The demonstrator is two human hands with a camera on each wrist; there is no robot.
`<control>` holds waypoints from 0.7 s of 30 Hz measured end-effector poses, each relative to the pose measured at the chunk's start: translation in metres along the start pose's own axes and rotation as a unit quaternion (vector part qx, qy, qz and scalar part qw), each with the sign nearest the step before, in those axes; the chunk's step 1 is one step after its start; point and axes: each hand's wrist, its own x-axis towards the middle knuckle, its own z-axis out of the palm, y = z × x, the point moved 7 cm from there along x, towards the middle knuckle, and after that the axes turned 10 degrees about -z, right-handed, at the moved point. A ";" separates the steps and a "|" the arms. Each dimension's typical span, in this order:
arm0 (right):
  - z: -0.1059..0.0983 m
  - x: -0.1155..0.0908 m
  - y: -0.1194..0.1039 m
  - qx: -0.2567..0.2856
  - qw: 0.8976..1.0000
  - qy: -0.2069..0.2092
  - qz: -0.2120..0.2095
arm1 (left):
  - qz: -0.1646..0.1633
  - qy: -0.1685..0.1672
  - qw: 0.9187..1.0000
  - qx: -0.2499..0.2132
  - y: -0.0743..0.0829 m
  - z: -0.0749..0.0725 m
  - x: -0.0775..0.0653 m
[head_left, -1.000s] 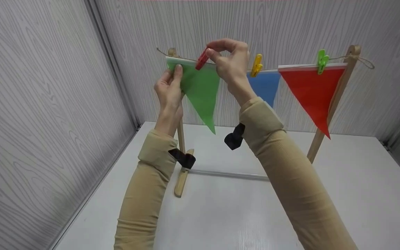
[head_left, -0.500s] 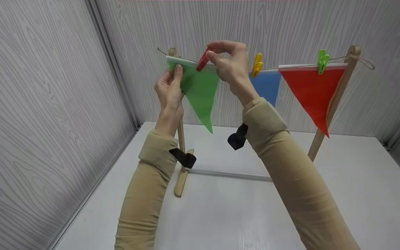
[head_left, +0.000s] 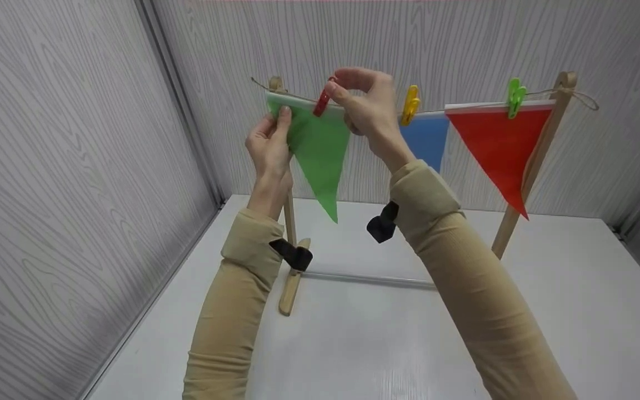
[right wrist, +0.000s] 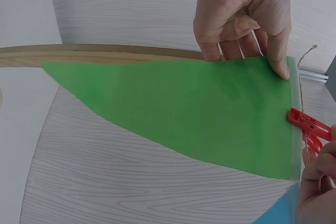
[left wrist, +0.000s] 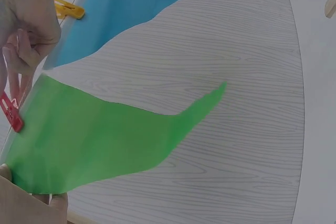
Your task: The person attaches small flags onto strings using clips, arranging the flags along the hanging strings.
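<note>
A green pennant (head_left: 321,158) hangs point down along a string (right wrist: 301,87). My left hand (head_left: 270,145) holds its upper left corner, thumb in front and fingers behind. On the pennant's white top edge sits a red clothespin (right wrist: 310,124), its jaws over the edge and string. My right hand (head_left: 371,103) pinches the handle end of this clothespin between thumb and fingers. In the left wrist view, the red clothespin (left wrist: 11,113) shows at the edge of the green pennant (left wrist: 100,135), partly hidden by the right hand (left wrist: 29,30).
A yellow clothespin (head_left: 410,105) clips a blue pennant (head_left: 426,139), partly behind my right arm. Further right, a light green clothespin (head_left: 515,99) clips a red pennant (head_left: 503,144). Wooden posts (head_left: 507,233) carry the string. The left post's foot (head_left: 289,297) rests on the white table (head_left: 353,344).
My right hand and the red clothespin have come down slightly, and the clothespin stands a little steeper. The green pennant's tip has swung slightly left. My left hand has barely moved.
</note>
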 end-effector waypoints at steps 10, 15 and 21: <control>0.000 -0.001 0.004 0.028 1.000 -0.003 0.011 | -0.010 -0.013 1.000 -0.017 -0.004 -0.002 0.001; 0.002 0.000 0.004 0.029 0.999 -0.013 0.012 | -0.008 -0.024 1.000 -0.005 -0.003 -0.001 0.000; 0.004 0.000 0.003 0.030 0.999 -0.025 0.026 | -0.005 -0.025 1.000 0.010 0.000 0.004 -0.001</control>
